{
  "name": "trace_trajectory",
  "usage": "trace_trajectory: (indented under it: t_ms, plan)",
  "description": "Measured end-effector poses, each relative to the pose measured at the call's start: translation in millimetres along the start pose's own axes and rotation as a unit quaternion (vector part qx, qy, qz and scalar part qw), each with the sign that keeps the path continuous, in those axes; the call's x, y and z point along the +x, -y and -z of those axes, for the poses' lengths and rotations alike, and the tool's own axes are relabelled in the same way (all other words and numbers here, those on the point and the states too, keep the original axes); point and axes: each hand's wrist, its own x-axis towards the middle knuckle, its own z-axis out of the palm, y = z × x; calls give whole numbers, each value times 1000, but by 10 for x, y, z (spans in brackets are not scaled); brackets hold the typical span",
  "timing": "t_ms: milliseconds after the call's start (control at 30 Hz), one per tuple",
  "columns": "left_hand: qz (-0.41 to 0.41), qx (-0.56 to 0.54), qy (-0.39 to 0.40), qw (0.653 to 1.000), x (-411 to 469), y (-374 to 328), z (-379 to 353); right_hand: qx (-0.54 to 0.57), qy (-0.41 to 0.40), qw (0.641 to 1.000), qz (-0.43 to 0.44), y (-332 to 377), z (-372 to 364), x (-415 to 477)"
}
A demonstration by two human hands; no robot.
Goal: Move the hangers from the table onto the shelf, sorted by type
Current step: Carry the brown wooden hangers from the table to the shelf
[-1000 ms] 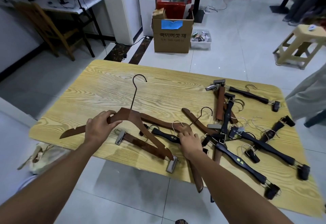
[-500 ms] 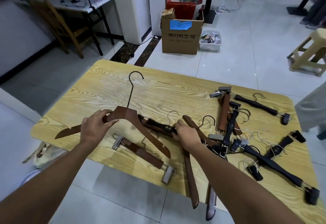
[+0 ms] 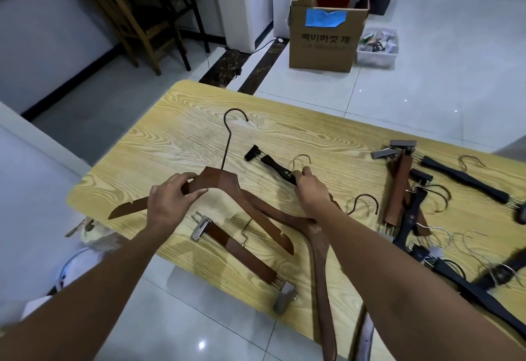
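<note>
Currently sorting: left hand (image 3: 173, 200) is gripping the brown coat hanger (image 3: 225, 182) over the worktop (image 3: 170, 138); right hand (image 3: 313, 194) is pinching a black clip hanger (image 3: 277, 167). Next probably calling for carrying the 2 types to separate shelf spots; shelf not in view.

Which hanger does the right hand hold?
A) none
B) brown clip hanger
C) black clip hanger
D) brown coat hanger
C: the right hand grips the black clip hanger near its hook, while the left hand holds the brown coat hanger.
</note>
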Motion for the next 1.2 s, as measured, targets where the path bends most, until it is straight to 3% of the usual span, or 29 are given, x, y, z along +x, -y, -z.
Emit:
trace_trajectory:
  t_ms: [300,500,700,1000,1200]
  plan:
    - [-2,26,-1,1000,25,-9,-14,-23,50,998,16,-29,-135,59]
    - [-10,20,0,1000,33,-119,34,-27,-60,998,6,-189,-56,-291]
    - [-30,-11,5,999,-30,-279,83,-36,-114,991,-51,-273,-216,-946]
    - [-59,-12,15,998,-240,-386,153,-27,-110,981,-160,-191,-440,-1558]
    - [-69,-3,16,997,-316,-347,167,2,-92,986,-136,-223,-458,-1484]
